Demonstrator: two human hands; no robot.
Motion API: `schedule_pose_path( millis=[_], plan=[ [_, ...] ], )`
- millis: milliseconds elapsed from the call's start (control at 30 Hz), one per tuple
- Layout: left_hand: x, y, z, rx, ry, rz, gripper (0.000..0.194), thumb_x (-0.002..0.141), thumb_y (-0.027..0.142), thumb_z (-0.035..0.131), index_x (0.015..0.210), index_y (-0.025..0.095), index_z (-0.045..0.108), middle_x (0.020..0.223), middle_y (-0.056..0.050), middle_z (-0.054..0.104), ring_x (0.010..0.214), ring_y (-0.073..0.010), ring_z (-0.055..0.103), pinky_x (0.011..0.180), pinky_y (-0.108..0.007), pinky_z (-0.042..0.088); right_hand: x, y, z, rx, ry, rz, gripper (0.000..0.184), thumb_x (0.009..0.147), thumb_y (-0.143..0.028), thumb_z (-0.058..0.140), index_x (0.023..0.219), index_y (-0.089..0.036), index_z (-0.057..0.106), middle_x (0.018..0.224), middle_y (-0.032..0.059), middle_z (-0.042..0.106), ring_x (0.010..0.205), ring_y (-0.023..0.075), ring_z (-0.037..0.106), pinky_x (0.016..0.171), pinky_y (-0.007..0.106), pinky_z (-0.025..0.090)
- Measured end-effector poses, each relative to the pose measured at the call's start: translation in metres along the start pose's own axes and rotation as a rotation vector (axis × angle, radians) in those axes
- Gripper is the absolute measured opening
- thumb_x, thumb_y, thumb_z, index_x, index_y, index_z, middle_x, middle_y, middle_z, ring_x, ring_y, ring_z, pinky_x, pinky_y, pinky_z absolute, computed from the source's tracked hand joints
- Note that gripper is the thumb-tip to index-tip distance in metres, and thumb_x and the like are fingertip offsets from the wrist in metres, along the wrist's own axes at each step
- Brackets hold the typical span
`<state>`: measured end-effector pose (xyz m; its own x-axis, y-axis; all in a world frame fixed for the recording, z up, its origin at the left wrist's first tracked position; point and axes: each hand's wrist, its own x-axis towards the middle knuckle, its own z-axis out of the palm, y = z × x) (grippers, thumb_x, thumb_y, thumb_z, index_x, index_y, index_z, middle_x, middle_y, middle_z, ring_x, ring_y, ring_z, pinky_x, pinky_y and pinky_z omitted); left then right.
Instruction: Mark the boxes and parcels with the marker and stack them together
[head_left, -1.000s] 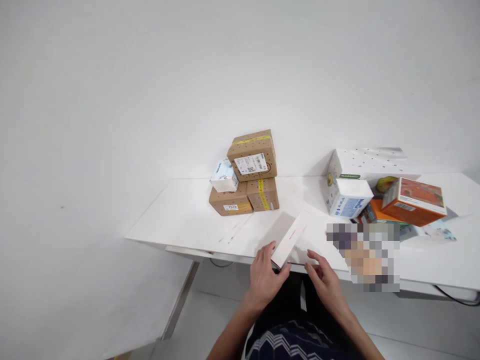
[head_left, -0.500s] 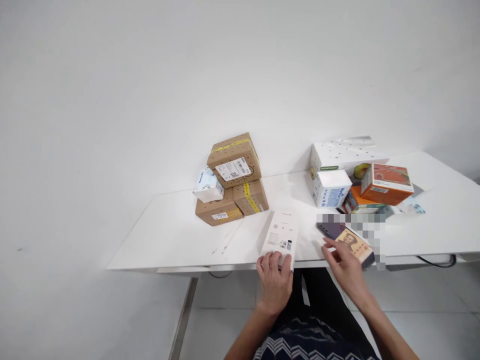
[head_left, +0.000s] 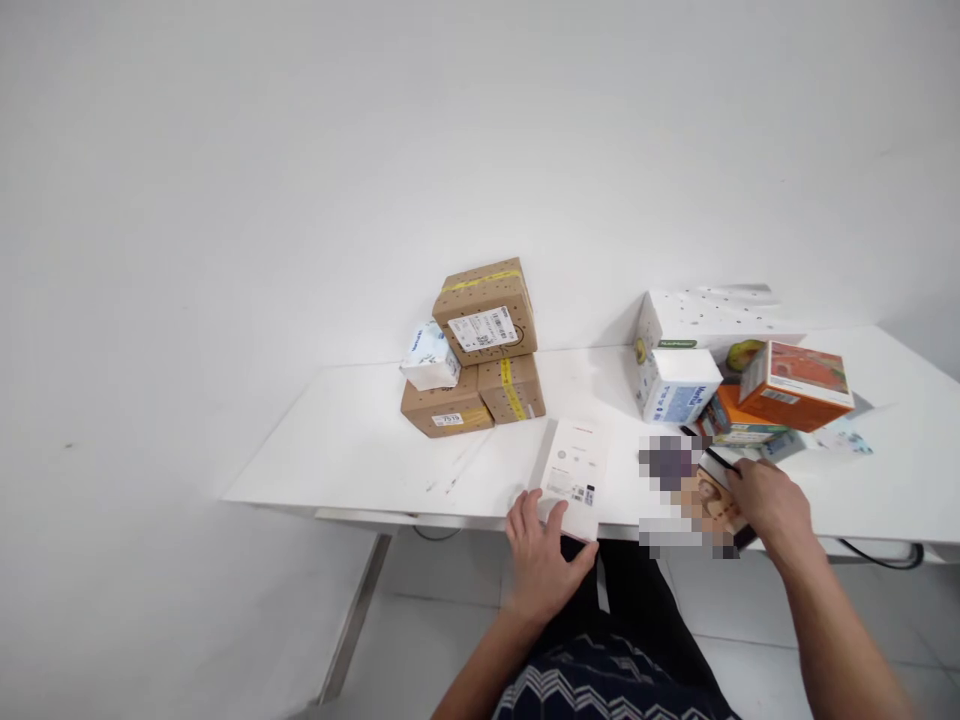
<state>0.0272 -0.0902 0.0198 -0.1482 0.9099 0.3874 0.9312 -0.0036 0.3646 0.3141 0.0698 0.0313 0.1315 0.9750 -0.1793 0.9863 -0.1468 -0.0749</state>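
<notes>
Two hands on site: left hand [head_left: 541,560] and right hand [head_left: 772,503], well apart, both at the front edge of the white table [head_left: 315,450].
Left fingers: spread apart over the near end of a white flat box [head_left: 576,452], thumb at its near right corner. Whether they pinch it cannot be told.
Reason for contact: the near end lies at the table edge, so the hand presumably keeps the box from sliding or turning.
Right fingers: drawn together at the near end of a dark slim object [head_left: 720,460]. The fingertips are partly hidden, so a firm grip cannot be confirmed.
Beneath the right fingers: a phone-like item [head_left: 709,493], partly pixelated, with a printed picture. Its shelter under the hand looks incidental.
White flat box, position: directly ahead of the left fingers, long side running away from them, broad face up.
White flat box, appearance: pale and clean, edges straight; reddish print at the far end, small symbols midway, dark square codes close to the fingers. Text too small to read.
Beyond the left fingers: an upper cardboard box [head_left: 487,320] rests on a lower pair, which apparently serves as its base. A small white carton [head_left: 431,358] sits beside it.
Beyond the right fingers: an orange box [head_left: 795,385], a white-and-blue box [head_left: 681,388] and a large white box [head_left: 712,312], grouped closely.
</notes>
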Motion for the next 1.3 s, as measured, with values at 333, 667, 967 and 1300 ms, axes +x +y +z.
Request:
schedule_pose_path(
  millis=[333, 667, 967, 1300],
  plan=[
    [0.002, 0.01, 0.009, 0.02, -0.189, -0.055, 0.066, 0.066, 0.045, 0.076, 0.124, 0.019, 0.056, 0.134, -0.017, 0.041, 0.12, -0.0382, 0.043, 0.097, -0.054, 0.043, -0.065, -0.008, -0.024, 0.6, 0.404, 0.081, 0.02, 0.072, -0.039, 0.062, 0.082, -0.022, 0.057, 0.069, 0.0053, 0.066, 0.063, 0.0257, 0.063, 0.061, 0.038, 0.048],
    [-0.007, 0.031, 0.005, -0.085, -0.445, -0.059, 0.086, 0.065, 0.07, 0.067, 0.137, 0.026, 0.048, 0.144, -0.02, 0.037, 0.119, -0.0467, 0.045, 0.094, -0.064, 0.04, -0.066, -0.118, 0.001, 1.413, 0.224, -0.355, 0.02, 0.086, -0.038, 0.052, 0.093, -0.021, 0.06, 0.074, 0.0015, 0.066, 0.062, 0.0157, 0.06, 0.061, 0.031, 0.05],
    [-0.022, -0.003, 0.004, -0.573, -0.336, -0.452, 0.06, 0.068, 0.041, 0.074, 0.119, 0.02, 0.051, 0.123, -0.012, 0.053, 0.107, -0.0278, 0.057, 0.091, -0.042, 0.048, -0.036, -0.153, 0.043, 1.274, 0.21, -0.337, 0.035, 0.088, -0.047, 0.045, 0.101, -0.02, 0.061, 0.086, 0.0063, 0.068, 0.079, 0.0222, 0.063, 0.081, 0.042, 0.051],
    [-0.016, 0.003, -0.006, -1.002, -0.163, -0.491, 0.039, 0.083, 0.038, 0.06, 0.116, 0.019, 0.051, 0.101, -0.009, 0.066, 0.09, -0.0204, 0.064, 0.08, -0.035, 0.053, -0.036, -0.149, 0.039, 1.194, 0.246, -0.366, 0.036, 0.084, -0.048, 0.05, 0.106, -0.022, 0.062, 0.111, 0.0091, 0.067, 0.105, 0.0272, 0.059, 0.097, 0.046, 0.042]
  ],
)
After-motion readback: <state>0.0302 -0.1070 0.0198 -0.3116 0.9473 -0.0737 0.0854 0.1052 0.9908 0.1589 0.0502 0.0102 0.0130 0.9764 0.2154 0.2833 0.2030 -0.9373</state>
